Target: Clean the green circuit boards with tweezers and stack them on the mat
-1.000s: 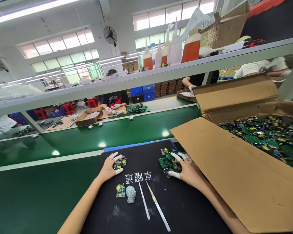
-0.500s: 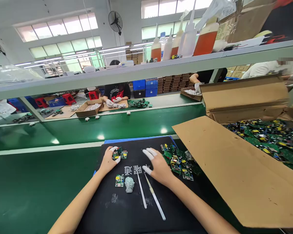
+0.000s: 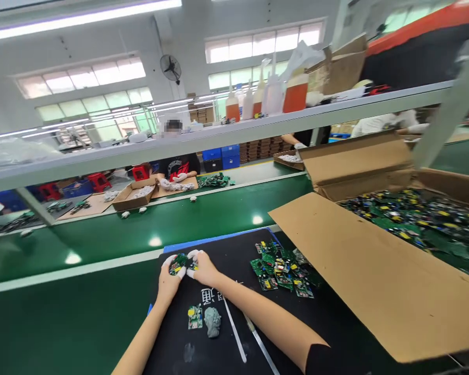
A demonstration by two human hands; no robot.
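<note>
You had both hands' fingers clamped on the small circuit board [image 3: 180, 262], left hand [image 3: 169, 278] and right hand [image 3: 204, 269] meeting; gripping its edges would have served best.

Both hands close over a small cluster of circuit boards [image 3: 181, 262], so how many boards are there can't be made out, and the right forearm [image 3: 266, 325] covers part of the white print on the black mat [image 3: 234, 260] and the upper ends of two slim white tools [image 3: 238, 338]. The big cardboard box [image 3: 375, 271] runs off the right edge. The parts on its boards are too small to tell.
</note>
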